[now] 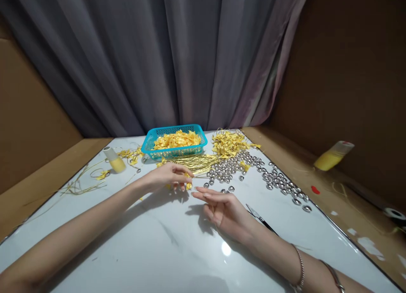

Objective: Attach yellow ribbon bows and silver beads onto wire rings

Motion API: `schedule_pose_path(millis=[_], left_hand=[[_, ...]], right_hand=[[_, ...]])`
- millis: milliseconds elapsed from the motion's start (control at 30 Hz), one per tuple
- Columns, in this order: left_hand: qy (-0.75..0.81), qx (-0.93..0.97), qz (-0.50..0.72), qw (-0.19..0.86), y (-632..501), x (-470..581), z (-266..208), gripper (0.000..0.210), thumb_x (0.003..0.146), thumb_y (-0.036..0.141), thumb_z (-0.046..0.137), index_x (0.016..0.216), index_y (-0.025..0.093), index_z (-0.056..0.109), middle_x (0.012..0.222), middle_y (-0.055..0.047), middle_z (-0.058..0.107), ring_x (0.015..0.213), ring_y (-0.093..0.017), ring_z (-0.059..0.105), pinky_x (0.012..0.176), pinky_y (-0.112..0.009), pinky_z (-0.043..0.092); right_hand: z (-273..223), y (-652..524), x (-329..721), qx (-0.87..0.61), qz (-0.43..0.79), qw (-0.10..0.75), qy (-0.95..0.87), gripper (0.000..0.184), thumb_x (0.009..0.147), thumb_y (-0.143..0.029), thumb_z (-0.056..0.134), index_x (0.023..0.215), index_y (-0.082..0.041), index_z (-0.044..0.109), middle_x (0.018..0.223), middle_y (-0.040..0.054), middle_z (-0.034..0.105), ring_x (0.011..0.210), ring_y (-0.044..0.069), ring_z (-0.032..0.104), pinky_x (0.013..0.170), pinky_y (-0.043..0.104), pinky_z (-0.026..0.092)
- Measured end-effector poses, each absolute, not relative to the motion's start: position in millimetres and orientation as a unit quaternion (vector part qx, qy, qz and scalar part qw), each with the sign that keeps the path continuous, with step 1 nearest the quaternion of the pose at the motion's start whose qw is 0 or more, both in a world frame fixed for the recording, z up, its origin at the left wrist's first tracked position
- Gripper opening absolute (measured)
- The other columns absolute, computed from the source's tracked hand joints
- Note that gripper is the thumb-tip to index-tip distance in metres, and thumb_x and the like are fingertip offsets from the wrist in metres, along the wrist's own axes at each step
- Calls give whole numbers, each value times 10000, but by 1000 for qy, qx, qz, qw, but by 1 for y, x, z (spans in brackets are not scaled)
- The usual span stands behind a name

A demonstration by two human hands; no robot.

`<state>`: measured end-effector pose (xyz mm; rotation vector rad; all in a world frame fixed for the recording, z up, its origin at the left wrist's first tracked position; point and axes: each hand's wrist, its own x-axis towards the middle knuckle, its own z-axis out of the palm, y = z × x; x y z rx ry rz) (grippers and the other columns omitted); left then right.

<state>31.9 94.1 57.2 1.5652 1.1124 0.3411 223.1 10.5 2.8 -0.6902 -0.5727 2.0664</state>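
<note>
My left hand (169, 176) is over the middle of the white table, its fingers closed on a thin gold wire (200, 177) that sticks out to the right. A small yellow ribbon piece (189, 185) shows just under those fingertips; whether it is joined to the wire I cannot tell. Facing it from the right, my right hand (223, 208) has its fingers stretched out and its palm turned partly up, with nothing visible in it. Behind both hands lies a bundle of gold wires (196, 162), beside many shiny silver beads (223, 170).
A blue basket (147, 145) of yellow ribbon pieces stands at the back, left of a pile of yellow pieces on wires (230, 142). Bottles with yellow contents stand left (114, 160) and right (333, 156). Scissors (261, 220) lie by my right forearm.
</note>
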Motion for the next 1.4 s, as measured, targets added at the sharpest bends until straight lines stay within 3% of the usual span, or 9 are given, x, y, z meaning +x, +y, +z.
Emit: schedule_pose_path(millis=[100,200,300,533,767,900,1000,1200,1400], left_hand=[[467,604,179,620,82,24,50,316,694,315,758,947,143,681,610,8,655,565,-96,585,463,-162,401],[449,511,223,698,74,19,40,298,653,241,797,911,143,686,768,-29,715,721,-105,653,669,-179,509],[414,482,256,729,70,16,35,248,659,212,799,877,139,707,860,-41,725,848,-109,663,851,-188,497],[402,486,254,733,63,16,39,200,786,297,703,859,114,731,950,-74,723,913,-129,658,885,-192,501],[440,409,286,747,63,20,45,365,943,337,479,787,114,723,878,-89,722,822,-106,664,850,-193,512],[445,532,215,688,61,16,50,142,827,254,626,850,160,731,903,-52,716,848,-134,640,767,-216,506],[457,620,184,611,58,12,53,205,743,282,701,928,195,721,924,-24,710,805,-144,620,684,-226,470],[474,653,184,561,59,11,52,218,723,291,702,907,175,705,860,-24,718,808,-165,633,722,-261,461],[427,605,206,640,60,18,21,248,757,323,682,872,106,646,599,-43,678,449,-130,593,451,-237,462]], right_hand=[[5,9,223,-269,829,434,-230,251,669,-120,694,916,-124,737,1028,115,686,461,19,406,390,193,290],[5,10,223,-268,833,435,-211,266,673,-137,683,934,-116,733,1059,124,681,475,31,436,397,193,312],[3,12,224,-284,834,434,-189,259,702,-168,686,955,-133,728,1125,116,665,499,36,463,431,190,359],[5,11,221,-306,821,412,-252,239,760,-197,683,993,-209,735,1249,70,611,588,64,485,477,202,406],[9,12,221,-338,794,404,-305,258,763,-216,677,1015,-229,731,1318,68,557,565,79,461,455,244,390],[9,14,222,-331,794,405,-309,246,762,-238,684,1002,-219,736,1263,84,591,533,57,430,419,226,335],[9,14,222,-329,796,400,-312,244,765,-239,687,1002,-228,739,1263,82,591,548,54,445,419,215,330],[9,14,222,-352,796,403,-284,272,749,-224,694,1019,-209,723,1299,84,571,564,71,476,420,216,344],[3,18,225,-363,787,438,-240,243,710,-194,704,951,-187,733,1236,93,620,583,85,492,481,227,396]])
